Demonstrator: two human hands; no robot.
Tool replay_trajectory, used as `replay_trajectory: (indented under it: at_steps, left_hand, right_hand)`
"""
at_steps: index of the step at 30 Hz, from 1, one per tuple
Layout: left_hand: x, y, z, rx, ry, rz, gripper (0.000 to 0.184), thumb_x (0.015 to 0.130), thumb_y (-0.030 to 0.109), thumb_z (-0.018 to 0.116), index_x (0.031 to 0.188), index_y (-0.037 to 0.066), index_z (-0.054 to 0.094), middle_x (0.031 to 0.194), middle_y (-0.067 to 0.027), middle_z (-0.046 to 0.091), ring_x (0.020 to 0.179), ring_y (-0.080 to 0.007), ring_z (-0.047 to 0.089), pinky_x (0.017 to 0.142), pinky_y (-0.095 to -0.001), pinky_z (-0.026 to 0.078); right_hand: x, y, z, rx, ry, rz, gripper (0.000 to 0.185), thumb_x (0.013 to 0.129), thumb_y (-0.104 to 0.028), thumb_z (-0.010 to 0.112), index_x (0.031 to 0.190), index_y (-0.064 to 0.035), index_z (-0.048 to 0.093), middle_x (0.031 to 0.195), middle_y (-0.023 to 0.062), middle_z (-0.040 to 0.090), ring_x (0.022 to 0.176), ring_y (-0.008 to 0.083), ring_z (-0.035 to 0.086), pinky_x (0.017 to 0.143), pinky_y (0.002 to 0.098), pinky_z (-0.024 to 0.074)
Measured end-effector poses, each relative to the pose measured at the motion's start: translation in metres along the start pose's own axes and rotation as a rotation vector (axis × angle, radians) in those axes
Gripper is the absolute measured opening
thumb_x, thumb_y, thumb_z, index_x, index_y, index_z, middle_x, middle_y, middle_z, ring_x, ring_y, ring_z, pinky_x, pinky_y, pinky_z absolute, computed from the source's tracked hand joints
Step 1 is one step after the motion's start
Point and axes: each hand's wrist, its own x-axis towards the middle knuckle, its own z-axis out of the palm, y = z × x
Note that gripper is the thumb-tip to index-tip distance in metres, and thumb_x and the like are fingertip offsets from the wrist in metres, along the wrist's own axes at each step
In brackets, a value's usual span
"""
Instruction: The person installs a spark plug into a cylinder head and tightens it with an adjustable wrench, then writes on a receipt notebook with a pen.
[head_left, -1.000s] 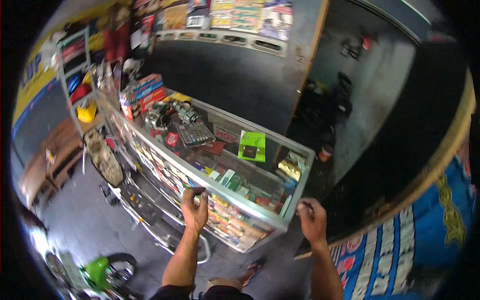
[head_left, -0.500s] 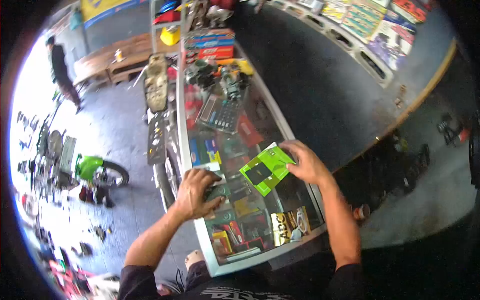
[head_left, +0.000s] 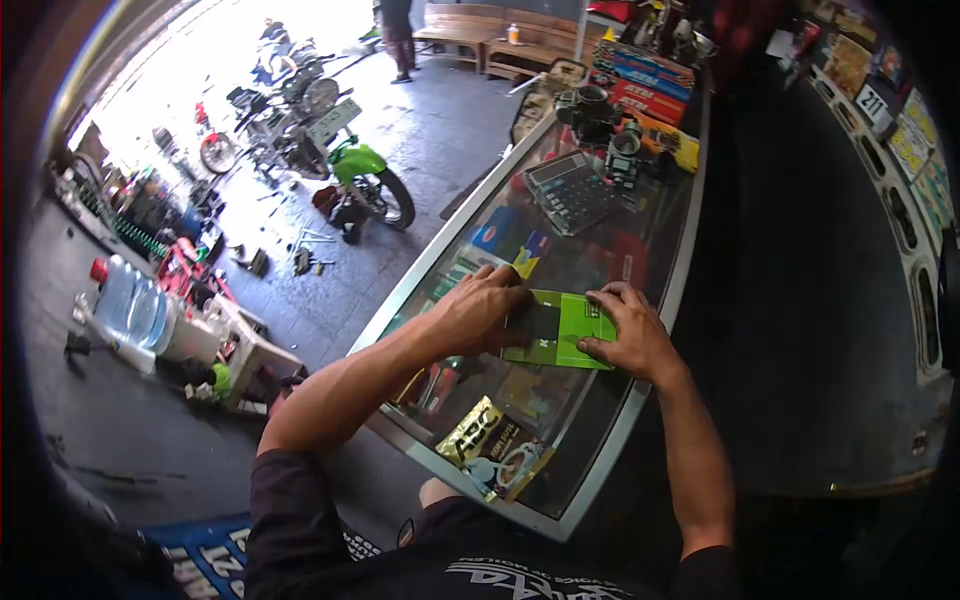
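A bright green packet (head_left: 577, 330) with a dark patch lies over the glass-topped counter (head_left: 575, 425). My left hand (head_left: 483, 312) has its curled fingers on the packet's left end, over the dark part. At the right end, my right hand (head_left: 632, 335) pinches the packet between thumb and fingers. Nearer to me on the glass is a gold and black ABC sachet (head_left: 494, 448). Beyond my hands rests a large calculator (head_left: 572, 192), with metal carburetor-like parts (head_left: 624, 150) behind it.
Stacked red and blue boxes (head_left: 645, 85) stand at the counter's far end. A motorcycle with a green fender (head_left: 358, 163) is on the floor to the left. Water bottles (head_left: 133, 304) stand at the far left. A person (head_left: 398, 38) stands near a wooden bench (head_left: 458, 27).
The view has swung left. My left hand has come from the counter's edge onto the green packet, which now lies straighter between both hands. My right hand still holds its right end.
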Motion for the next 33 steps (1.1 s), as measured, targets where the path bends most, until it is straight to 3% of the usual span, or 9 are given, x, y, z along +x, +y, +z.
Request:
replay_trajectory:
  at_steps: [3,10,20,22,26,28,30,31,33]
  left_hand:
    - [0.002,0.000,0.003,0.030,0.034,-0.009,0.049,0.078,0.035,0.083,0.111,0.001,0.070,0.106,-0.0177,0.061,0.105,-0.0370,0.060,0.094,-0.0453,0.049]
    - [0.001,0.003,0.003,0.077,-0.010,-0.056,0.042,0.073,0.030,0.081,0.096,-0.003,0.068,0.102,-0.0199,0.061,0.101,-0.0366,0.061,0.092,-0.0455,0.051]
    - [-0.132,0.017,0.018,0.127,0.518,-0.721,0.054,0.071,0.038,0.085,0.104,-0.002,0.070,0.104,-0.0206,0.064,0.102,-0.0380,0.061,0.090,-0.0463,0.050]
    - [-0.132,0.041,0.018,0.118,0.451,-0.912,0.053,0.071,0.032,0.084,0.109,-0.003,0.069,0.111,-0.0203,0.063,0.107,-0.0391,0.063,0.095,-0.0442,0.051]
    - [-0.132,0.070,0.030,0.180,0.601,-0.877,0.057,0.074,0.025,0.083,0.121,-0.003,0.066,0.125,-0.0220,0.063,0.111,-0.0371,0.063,0.095,-0.0439,0.052]
    - [-0.130,0.094,0.032,0.339,0.854,-0.828,0.052,0.080,0.015,0.079,0.127,-0.004,0.064,0.121,-0.0213,0.065,0.101,-0.0350,0.066,0.090,-0.0422,0.053]
    - [-0.115,0.149,0.030,0.056,1.045,-0.963,0.031,0.085,0.007,0.073,0.114,-0.005,0.068,0.100,-0.0174,0.068,0.085,-0.0300,0.065,0.079,-0.0385,0.051]
    - [-0.119,0.167,0.038,0.006,1.045,-0.955,0.012,0.086,0.005,0.071,0.090,-0.005,0.066,0.076,-0.0118,0.060,0.068,-0.0241,0.055,0.066,-0.0360,0.043]
    - [-0.115,0.201,0.064,0.202,1.071,-0.752,0.022,0.085,0.002,0.068,0.070,0.000,0.052,0.063,-0.0075,0.045,0.060,-0.0202,0.044,0.058,-0.0367,0.032]
  right_hand:
    - [-0.003,0.005,0.005,-0.024,0.075,-0.071,0.074,0.077,-0.042,0.083,0.137,-0.0052,0.062,0.137,0.0162,0.056,0.129,0.0367,0.053,0.111,0.0470,0.0406]
    - [-0.008,0.003,0.016,-0.072,0.120,-0.143,0.071,0.080,-0.044,0.080,0.136,-0.0034,0.063,0.132,0.0152,0.058,0.125,0.0351,0.053,0.110,0.0478,0.0388]
    - [-0.005,0.013,0.023,-0.164,0.200,-0.249,0.060,0.087,-0.047,0.074,0.127,-0.0050,0.062,0.127,0.0172,0.057,0.118,0.0368,0.055,0.101,0.0518,0.0438]
    - [-0.005,0.013,0.021,-0.143,0.237,-0.278,0.056,0.088,-0.048,0.072,0.122,-0.0042,0.062,0.122,0.0164,0.059,0.113,0.0363,0.058,0.096,0.0510,0.0459]
    - [-0.004,0.024,0.021,0.046,0.266,-0.319,0.053,0.089,-0.045,0.071,0.121,-0.0042,0.062,0.118,0.0166,0.060,0.111,0.0357,0.058,0.095,0.0495,0.0461]
    - [-0.005,0.026,0.016,0.128,0.250,-0.301,0.052,0.089,-0.043,0.072,0.122,-0.0035,0.063,0.120,0.0172,0.060,0.114,0.0363,0.058,0.097,0.0492,0.0458]
    - [-0.008,0.031,0.013,0.205,0.252,-0.271,0.052,0.088,-0.041,0.074,0.122,-0.0029,0.064,0.121,0.0178,0.059,0.116,0.0370,0.058,0.099,0.0489,0.0455]
    - [-0.009,0.035,0.013,0.282,0.238,-0.301,0.049,0.088,-0.037,0.074,0.122,-0.0031,0.064,0.121,0.0178,0.060,0.116,0.0370,0.059,0.098,0.0486,0.0465]
    - [-0.009,0.045,0.012,0.462,0.213,-0.362,0.043,0.087,-0.029,0.075,0.120,-0.0034,0.065,0.121,0.0181,0.060,0.114,0.0373,0.060,0.096,0.0484,0.0487]
